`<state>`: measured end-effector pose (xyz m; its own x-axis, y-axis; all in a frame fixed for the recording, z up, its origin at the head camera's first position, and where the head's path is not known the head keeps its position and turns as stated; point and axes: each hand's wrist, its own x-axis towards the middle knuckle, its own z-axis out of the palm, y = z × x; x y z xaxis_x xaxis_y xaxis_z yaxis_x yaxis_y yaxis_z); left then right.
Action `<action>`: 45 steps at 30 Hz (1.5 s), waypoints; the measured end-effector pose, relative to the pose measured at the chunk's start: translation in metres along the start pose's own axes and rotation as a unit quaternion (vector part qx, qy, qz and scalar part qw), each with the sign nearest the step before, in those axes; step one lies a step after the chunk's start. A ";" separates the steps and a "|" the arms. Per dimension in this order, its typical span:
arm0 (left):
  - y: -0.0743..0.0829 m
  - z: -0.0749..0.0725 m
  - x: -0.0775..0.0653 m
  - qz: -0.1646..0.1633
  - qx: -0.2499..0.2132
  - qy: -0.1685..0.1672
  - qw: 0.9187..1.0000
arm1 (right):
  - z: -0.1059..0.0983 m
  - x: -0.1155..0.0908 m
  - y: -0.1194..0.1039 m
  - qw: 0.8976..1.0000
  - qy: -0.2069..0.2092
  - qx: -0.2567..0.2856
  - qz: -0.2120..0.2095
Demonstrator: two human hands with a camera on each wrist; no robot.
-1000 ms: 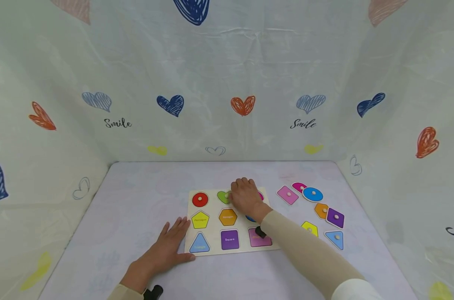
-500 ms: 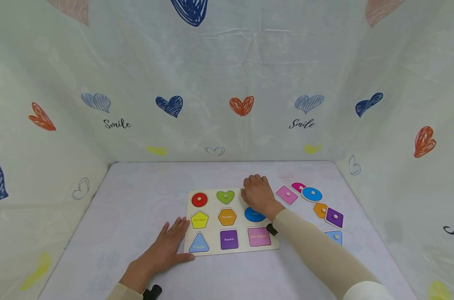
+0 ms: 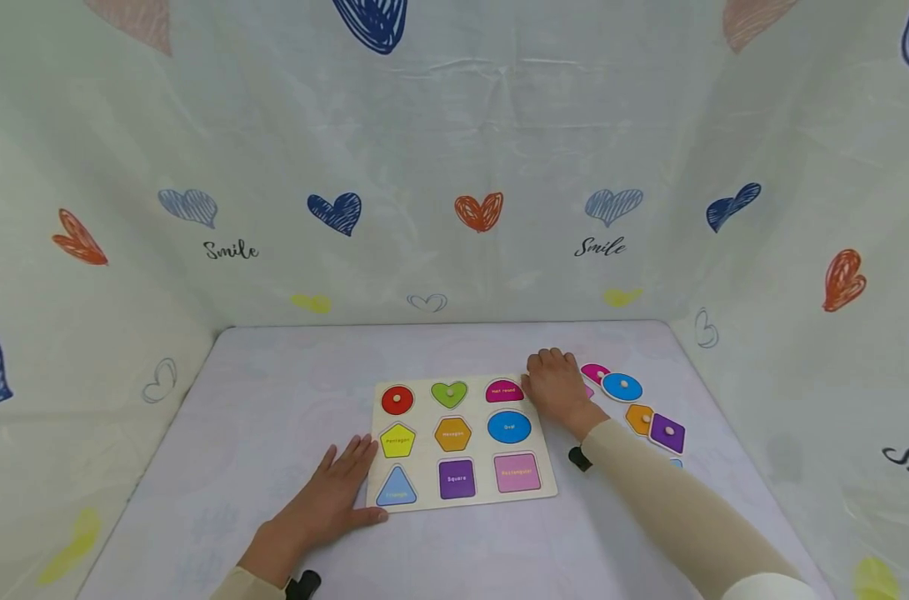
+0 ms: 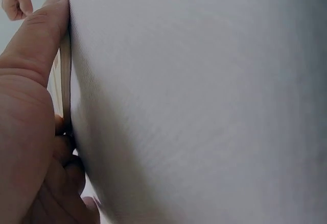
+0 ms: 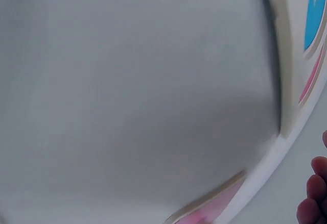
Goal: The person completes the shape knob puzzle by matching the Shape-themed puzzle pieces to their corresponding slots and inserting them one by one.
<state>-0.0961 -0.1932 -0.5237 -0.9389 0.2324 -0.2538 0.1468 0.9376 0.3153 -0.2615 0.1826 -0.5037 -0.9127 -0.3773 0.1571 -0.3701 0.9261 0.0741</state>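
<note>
A cream wooden shape-puzzle board (image 3: pixel 478 492) lies on the table. Its red circle piece (image 3: pixel 397 400) and green heart piece (image 3: pixel 450 395) sit in the top row, each with a small knob. Coloured recesses printed with shape names show elsewhere on it. My left hand (image 3: pixel 324 508) rests at the board's lower left corner, fingers straight along the side, thumb (image 4: pixel 38 35) against the edge. Past the board's top right corner is my right hand (image 3: pixel 557 387), fingers loosely bent, with no piece visible in it. Beneath it the pink rectangle piece (image 5: pixel 217 206) is mostly hidden in the head view.
Loose pieces lie to the right: a magenta half round (image 3: pixel 593 372) partly under a blue oval (image 3: pixel 621 387), and an orange hexagon (image 3: pixel 637 418) overlapped by a purple square (image 3: pixel 667 434). My right sleeve (image 3: pixel 664 492) covers most of a light blue triangle (image 3: pixel 676 462).
My right hand has moved right from the green heart, off the board, to over the pink rectangle piece. The half round and oval recesses are uncovered. The left hand stays put.
</note>
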 end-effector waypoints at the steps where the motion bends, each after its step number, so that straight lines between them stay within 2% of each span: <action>1: 0.000 0.000 0.000 0.001 0.004 0.000 1.000 | 0.000 -0.001 0.005 1.000 -0.001 -0.003 0.004; 12: -0.002 0.001 0.001 0.003 0.011 -0.007 1.000 | 0.001 -0.015 0.065 0.999 0.014 -0.011 0.040; 22: 0.000 -0.002 0.000 0.000 0.003 -0.009 1.000 | -0.012 -0.026 0.106 0.998 0.016 -0.016 0.066; 26: 0.001 -0.003 -0.001 -0.001 -0.001 -0.008 1.000 | -0.012 -0.029 0.113 0.997 0.000 -0.023 0.072; 35: 0.000 -0.001 0.000 -0.003 -0.004 -0.009 1.000 | 0.000 -0.033 0.112 0.997 -0.017 -0.023 0.066; 45: 0.001 0.000 0.000 -0.008 -0.012 -0.009 1.000 | 0.016 -0.037 0.121 0.996 -0.043 -0.028 0.068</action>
<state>-0.0961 -0.1927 -0.5236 -0.9350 0.2227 -0.2759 0.1245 0.9349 0.3324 -0.2747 0.3086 -0.5164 -0.9663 -0.2430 0.0853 -0.2331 0.9660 0.1122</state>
